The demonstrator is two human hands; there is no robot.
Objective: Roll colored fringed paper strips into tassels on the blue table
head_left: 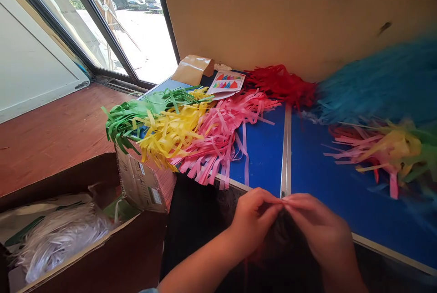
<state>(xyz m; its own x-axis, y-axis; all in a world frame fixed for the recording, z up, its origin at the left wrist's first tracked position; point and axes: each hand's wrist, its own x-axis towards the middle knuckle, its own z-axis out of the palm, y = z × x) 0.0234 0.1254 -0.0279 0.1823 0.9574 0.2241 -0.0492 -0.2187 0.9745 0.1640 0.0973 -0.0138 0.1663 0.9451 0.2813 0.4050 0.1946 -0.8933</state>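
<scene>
left hand (254, 222): bare, no glove, ring or watch visible
right hand (321, 229): bare, no glove or ring visible
forearms: bare to the bottom edge of the frame
sleeve: a sliver of pale blue-grey fabric at bottom centre-left

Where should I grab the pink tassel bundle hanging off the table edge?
Judging by its lie, pinch the pink tassel bundle at its gathered middle on the blue table, coming from above; the loose strips at the near edge would slip apart.

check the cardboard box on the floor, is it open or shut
Open. The cardboard box has its flap folded up and back, and white shredded material shows inside it.
</scene>
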